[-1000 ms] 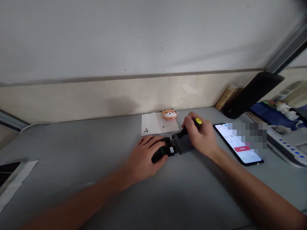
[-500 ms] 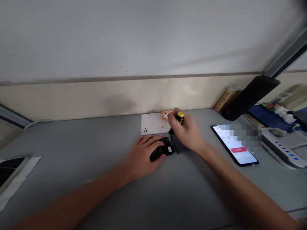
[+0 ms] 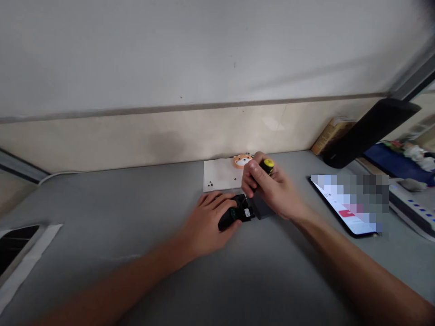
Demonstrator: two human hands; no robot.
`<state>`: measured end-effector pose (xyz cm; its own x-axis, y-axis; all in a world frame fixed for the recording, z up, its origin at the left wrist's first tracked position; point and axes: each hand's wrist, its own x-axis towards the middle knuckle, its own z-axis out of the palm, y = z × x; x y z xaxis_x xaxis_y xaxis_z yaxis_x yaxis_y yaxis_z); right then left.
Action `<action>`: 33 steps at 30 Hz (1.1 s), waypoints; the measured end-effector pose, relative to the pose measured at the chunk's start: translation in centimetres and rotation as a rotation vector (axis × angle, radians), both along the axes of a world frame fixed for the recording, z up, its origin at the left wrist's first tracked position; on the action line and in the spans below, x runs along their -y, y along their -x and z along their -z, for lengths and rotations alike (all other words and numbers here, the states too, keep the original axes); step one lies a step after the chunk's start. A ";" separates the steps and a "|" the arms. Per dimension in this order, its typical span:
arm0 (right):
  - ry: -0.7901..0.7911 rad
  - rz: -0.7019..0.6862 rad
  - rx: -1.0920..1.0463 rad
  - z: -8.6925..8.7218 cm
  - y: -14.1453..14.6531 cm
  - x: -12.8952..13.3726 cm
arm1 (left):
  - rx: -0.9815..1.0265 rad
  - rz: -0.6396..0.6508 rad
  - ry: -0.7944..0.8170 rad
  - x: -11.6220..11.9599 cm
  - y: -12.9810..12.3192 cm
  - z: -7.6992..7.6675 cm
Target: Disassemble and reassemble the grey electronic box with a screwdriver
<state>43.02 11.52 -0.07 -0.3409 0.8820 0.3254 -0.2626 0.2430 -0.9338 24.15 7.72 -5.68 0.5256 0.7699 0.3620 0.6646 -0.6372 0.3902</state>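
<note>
One black device [image 3: 237,213] pinned flat under left hand [image 3: 207,222] fingers. One yellow-capped screwdriver [image 3: 262,172] clenched in right hand [image 3: 272,189], tip down just beside left fingertips. Beyond knuckles: one paper sheet [image 3: 219,177], one orange figurine [image 3: 242,160]. Right of wrist: one phone [image 3: 343,209].

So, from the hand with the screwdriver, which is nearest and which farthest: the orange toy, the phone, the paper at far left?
1. Orange toy: just behind the right hand, by the wall.
2. Phone: to its right on the desk.
3. Paper: far left desk edge.
</note>
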 end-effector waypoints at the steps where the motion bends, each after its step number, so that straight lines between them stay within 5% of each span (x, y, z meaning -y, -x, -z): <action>1: 0.011 0.010 -0.041 0.1 0.1 0.0 | -0.004 0.003 0.000 0.0 0.0 0.0; 19: 0.001 0.172 -0.038 0.7 1.0 0.1 | 0.018 0.013 0.016 0.0 0.0 0.0; 28: 0.116 0.147 -0.007 -1.2 0.8 0.5 | 0.009 0.024 0.015 0.0 0.1 -0.1; 33: 0.061 0.203 -0.018 -0.7 0.6 0.4 | 0.008 0.013 0.010 0.1 0.1 -0.1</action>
<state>42.42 11.17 0.62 -0.1485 0.9503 0.2737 -0.2308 0.2359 -0.9440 24.05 7.65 -5.58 0.5328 0.7665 0.3585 0.6527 -0.6419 0.4024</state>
